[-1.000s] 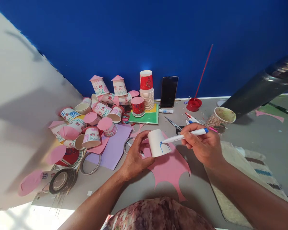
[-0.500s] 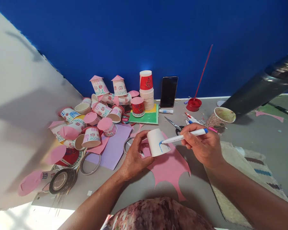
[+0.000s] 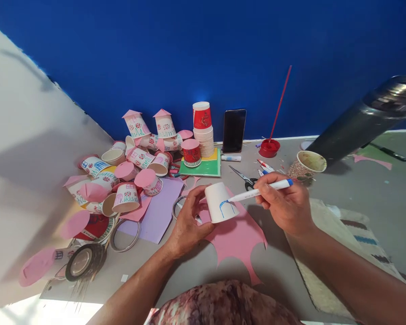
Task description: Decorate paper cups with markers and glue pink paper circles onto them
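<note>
A plain white paper cup [image 3: 214, 208], upside down and slightly tilted, is gripped by my left hand [image 3: 188, 222] at its left side. Blue arched lines show on the cup's right side. My right hand [image 3: 287, 204] pinches a white marker [image 3: 252, 194] with a blue back end, its tip touching the cup at the top of the arch. Below both hands lies a cut pink sheet [image 3: 235, 239] with curved notches along its edge.
Several decorated cups [image 3: 126, 198] with pink paper tops are piled left. A cup stack [image 3: 204, 135], phone [image 3: 234, 131], scissors [image 3: 243, 177] and red dish [image 3: 269, 148] stand or lie behind. At right are a patterned cup [image 3: 304, 167], dark flask [image 3: 355, 119] and cloth [image 3: 325, 257].
The blue line on the cup has grown into a fuller arch, with a longer left side and more marks at its top. The view has shifted slightly.
</note>
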`<state>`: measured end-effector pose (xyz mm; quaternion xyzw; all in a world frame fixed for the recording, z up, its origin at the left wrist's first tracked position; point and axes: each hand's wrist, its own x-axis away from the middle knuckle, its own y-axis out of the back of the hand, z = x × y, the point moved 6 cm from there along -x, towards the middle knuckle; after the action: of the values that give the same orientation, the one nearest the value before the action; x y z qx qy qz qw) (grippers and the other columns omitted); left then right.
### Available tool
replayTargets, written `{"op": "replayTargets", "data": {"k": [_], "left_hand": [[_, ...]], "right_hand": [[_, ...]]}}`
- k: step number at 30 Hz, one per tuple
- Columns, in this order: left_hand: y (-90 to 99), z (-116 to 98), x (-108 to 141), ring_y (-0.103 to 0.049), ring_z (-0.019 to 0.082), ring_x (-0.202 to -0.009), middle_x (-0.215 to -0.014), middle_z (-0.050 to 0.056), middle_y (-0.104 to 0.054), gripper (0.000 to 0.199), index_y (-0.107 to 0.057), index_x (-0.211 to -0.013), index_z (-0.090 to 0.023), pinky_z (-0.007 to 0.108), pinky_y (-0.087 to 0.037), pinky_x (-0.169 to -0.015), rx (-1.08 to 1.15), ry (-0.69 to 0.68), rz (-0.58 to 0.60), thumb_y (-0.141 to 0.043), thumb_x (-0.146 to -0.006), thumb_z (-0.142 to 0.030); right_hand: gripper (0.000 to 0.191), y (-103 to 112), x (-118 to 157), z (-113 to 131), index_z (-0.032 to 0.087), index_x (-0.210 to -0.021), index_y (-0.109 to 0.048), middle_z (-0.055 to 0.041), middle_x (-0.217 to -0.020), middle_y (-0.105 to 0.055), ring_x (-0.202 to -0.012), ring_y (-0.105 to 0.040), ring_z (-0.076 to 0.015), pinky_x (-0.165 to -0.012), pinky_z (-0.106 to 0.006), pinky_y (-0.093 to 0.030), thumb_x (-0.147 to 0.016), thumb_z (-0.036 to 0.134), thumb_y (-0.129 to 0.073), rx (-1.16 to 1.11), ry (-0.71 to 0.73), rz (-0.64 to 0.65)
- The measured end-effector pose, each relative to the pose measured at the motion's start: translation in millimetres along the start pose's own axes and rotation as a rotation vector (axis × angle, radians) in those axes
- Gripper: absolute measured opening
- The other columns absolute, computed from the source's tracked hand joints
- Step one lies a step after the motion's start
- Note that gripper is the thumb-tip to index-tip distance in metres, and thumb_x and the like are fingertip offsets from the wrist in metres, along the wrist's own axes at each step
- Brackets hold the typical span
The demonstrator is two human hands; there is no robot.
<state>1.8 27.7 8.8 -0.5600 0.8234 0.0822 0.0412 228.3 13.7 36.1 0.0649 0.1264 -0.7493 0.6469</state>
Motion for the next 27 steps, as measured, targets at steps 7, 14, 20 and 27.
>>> {"op": "replayTargets", "data": {"k": [7, 14, 20, 27], "left_hand": [[1.0, 4.2, 1.3, -0.056, 0.028, -0.135, -0.145, 0.009, -0.057, 0.076, -0.051, -0.14, -0.031, 0.041, -0.052, -0.107, 0.0, -0.026, 0.005, -0.085, -0.074, -0.013], [-0.3, 0.4, 0.2, -0.057, 0.028, -0.134, -0.143, 0.008, -0.059, 0.073, -0.052, -0.138, -0.032, 0.04, -0.052, -0.106, 0.026, -0.028, 0.003, -0.085, -0.075, -0.015], [0.3, 1.2, 0.5, -0.057, 0.027, -0.134, -0.142, 0.007, -0.059, 0.073, -0.052, -0.138, -0.032, 0.041, -0.051, -0.108, 0.021, -0.029, 0.001, -0.086, -0.075, -0.017], [-0.1, 0.0, 0.4, -0.058, 0.029, -0.133, -0.142, 0.009, -0.058, 0.07, -0.053, -0.137, -0.03, 0.045, -0.051, -0.11, 0.045, 0.0, 0.004, -0.085, -0.076, -0.018]], "right_hand": [[0.023, -0.6, -0.5, 2.1, 0.023, -0.083, -0.073, 0.0013, -0.064, -0.064, -0.054, -0.053, -0.0114, -0.047, -0.024, -0.039, -0.093, 0.044, -0.075, 0.01, 0.005, 0.003], [0.027, 2.4, -3.0, 4.5, 0.023, -0.08, -0.071, 0.0013, -0.064, -0.063, -0.053, -0.051, -0.0106, -0.046, -0.024, -0.037, -0.093, 0.046, -0.075, -0.018, 0.009, -0.007], [0.027, 1.2, -2.9, 3.7, 0.022, -0.079, -0.072, 0.0016, -0.063, -0.063, -0.052, -0.051, -0.0105, -0.047, -0.024, -0.038, -0.092, 0.046, -0.075, -0.011, 0.0, 0.0], [0.026, 4.8, -2.6, 3.9, 0.023, -0.08, -0.072, 0.002, -0.062, -0.063, -0.052, -0.051, -0.0102, -0.046, -0.023, -0.037, -0.092, 0.045, -0.076, -0.017, -0.001, -0.026]]}}
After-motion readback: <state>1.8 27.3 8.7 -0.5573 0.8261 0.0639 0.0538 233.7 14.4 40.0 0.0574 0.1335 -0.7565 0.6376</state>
